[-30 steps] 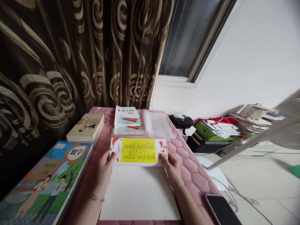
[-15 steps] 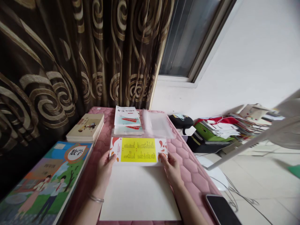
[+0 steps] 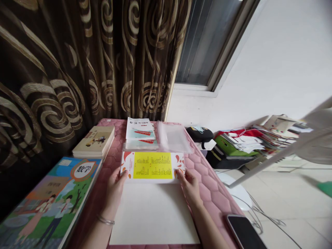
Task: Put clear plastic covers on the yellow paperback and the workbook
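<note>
Yellow printed card, short ends pinched between left hand and right hand, lying on white board

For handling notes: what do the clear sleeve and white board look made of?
The clear sleeve looks like thin glossy plastic: see-through, with soft highlights. The white board looks like card or foam board: matte, no sheen, lying flat; its core doesn't show.

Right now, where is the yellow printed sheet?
In the head view, the sheet sits between the left hand and right hand, above a white board and below a clear plastic sleeve.
</note>
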### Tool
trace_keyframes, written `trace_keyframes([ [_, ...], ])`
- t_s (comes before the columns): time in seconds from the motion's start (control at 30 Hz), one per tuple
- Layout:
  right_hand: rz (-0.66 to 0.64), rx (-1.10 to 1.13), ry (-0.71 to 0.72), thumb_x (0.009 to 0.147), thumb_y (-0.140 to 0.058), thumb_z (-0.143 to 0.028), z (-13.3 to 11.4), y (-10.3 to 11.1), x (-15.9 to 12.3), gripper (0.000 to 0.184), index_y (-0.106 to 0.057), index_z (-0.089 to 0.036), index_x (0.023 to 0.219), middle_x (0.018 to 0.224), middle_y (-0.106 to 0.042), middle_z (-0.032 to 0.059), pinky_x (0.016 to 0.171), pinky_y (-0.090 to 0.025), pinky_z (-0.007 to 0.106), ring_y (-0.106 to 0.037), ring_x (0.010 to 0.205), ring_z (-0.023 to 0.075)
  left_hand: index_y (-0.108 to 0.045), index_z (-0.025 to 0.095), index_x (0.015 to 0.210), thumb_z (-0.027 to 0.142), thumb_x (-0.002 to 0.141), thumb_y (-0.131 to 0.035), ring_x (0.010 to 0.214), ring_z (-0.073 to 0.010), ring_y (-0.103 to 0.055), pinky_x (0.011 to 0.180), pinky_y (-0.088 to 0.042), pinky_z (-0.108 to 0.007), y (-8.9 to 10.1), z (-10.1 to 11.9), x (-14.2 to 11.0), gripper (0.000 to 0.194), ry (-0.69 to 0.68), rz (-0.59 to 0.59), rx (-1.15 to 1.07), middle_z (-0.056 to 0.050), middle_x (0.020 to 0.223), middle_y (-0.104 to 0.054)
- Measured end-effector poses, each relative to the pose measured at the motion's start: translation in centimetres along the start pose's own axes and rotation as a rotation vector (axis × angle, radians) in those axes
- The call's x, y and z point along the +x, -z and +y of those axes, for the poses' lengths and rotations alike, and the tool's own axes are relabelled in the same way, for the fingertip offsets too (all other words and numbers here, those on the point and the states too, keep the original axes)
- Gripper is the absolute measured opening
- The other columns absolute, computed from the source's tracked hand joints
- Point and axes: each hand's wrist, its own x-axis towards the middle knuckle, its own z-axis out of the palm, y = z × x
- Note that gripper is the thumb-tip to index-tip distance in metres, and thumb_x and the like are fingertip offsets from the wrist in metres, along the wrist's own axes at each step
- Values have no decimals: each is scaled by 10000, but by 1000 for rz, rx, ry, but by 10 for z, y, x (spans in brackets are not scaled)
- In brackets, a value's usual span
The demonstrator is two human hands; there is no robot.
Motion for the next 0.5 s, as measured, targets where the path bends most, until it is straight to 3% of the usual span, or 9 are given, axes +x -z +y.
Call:
trace_keyframes([
  [0.27,13,-53,17,749,-728,-545,-1,0,0,427,-730,-177,965,925,-743,85,700,-527,336,-667,841,264,-694,198,1108,464,642,-826,1121,-392,-622,839,-558,-455,4,0,-1,553,1,-21,-9,-70,1042,-752],
  [0.5,-79,92,-4,777,-734,-470,6,3,0,410,-687,-211,1091,1056,-730,83,770,-538,356,-675,899,261,-700,243,1092,521,633,-824,1185,-411,-581,875,-557,-484,3,-2,0,551,-14,-20,-2,-33,1104,-743],
])
